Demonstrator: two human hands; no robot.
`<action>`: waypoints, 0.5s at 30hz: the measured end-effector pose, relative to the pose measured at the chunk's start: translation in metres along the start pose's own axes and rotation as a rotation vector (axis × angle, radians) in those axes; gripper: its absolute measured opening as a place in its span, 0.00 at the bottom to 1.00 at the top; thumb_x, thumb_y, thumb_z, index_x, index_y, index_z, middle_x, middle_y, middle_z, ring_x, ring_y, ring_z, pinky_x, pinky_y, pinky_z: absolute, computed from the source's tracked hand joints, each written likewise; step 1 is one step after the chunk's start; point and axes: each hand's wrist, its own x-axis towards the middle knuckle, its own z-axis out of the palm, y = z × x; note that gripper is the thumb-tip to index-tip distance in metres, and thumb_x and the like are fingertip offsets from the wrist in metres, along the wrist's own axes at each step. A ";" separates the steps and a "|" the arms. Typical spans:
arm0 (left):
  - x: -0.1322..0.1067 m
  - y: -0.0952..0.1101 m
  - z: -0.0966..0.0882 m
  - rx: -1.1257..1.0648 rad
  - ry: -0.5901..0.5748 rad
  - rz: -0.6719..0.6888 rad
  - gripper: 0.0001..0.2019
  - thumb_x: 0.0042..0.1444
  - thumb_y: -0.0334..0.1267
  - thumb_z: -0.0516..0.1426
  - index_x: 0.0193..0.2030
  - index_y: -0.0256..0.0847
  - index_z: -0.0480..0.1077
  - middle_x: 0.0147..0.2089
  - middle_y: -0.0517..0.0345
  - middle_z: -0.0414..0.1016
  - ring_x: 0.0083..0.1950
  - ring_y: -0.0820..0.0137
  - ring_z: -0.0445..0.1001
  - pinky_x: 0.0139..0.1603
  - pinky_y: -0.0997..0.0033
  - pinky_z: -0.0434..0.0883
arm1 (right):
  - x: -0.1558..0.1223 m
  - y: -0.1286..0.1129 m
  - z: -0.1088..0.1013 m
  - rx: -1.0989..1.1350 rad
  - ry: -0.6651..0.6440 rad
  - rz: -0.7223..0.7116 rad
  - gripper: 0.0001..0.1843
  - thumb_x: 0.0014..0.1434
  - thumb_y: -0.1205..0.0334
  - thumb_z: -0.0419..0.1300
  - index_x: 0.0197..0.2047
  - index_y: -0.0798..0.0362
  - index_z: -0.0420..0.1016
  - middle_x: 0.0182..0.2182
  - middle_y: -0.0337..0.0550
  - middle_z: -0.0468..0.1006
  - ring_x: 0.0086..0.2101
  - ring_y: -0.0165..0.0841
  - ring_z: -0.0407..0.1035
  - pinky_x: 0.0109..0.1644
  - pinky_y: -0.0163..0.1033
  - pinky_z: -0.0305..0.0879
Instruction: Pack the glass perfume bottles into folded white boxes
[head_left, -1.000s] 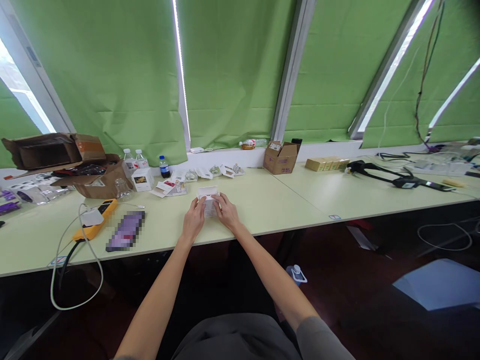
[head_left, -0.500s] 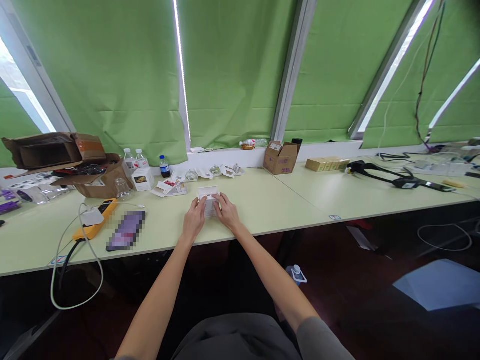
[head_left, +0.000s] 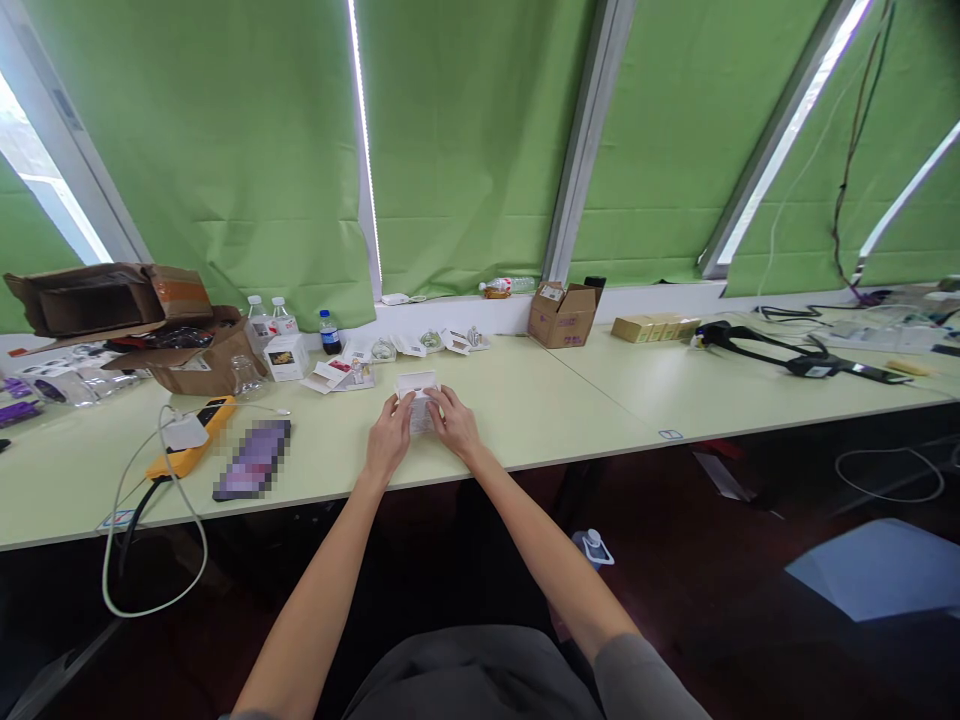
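A small white box (head_left: 421, 418) with its lid flap raised at the far side is between my two hands, near the front edge of the table. My left hand (head_left: 390, 435) grips its left side, thumb near the opening. On the opposite side, my right hand (head_left: 454, 422) holds it with bent fingers at the top edge. What lies inside the box is too small to make out. Beyond my hands, several opened white boxes with small clear items (head_left: 382, 350) lie in a row.
To the left are a phone (head_left: 253, 460), a yellow power strip (head_left: 191, 440) with a white cable, a white carton (head_left: 286, 357) and a dark bottle with a blue cap (head_left: 329, 333). A brown cardboard box (head_left: 564, 315) and yellow boxes (head_left: 655, 328) stand along the back right.
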 end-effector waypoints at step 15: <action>0.001 0.002 -0.001 -0.212 -0.006 -0.145 0.32 0.65 0.48 0.44 0.71 0.43 0.36 0.63 0.45 0.64 0.56 0.60 0.72 0.43 0.64 0.72 | 0.001 0.002 0.003 0.293 0.035 0.107 0.34 0.66 0.52 0.47 0.69 0.52 0.36 0.55 0.52 0.70 0.44 0.38 0.74 0.33 0.38 0.72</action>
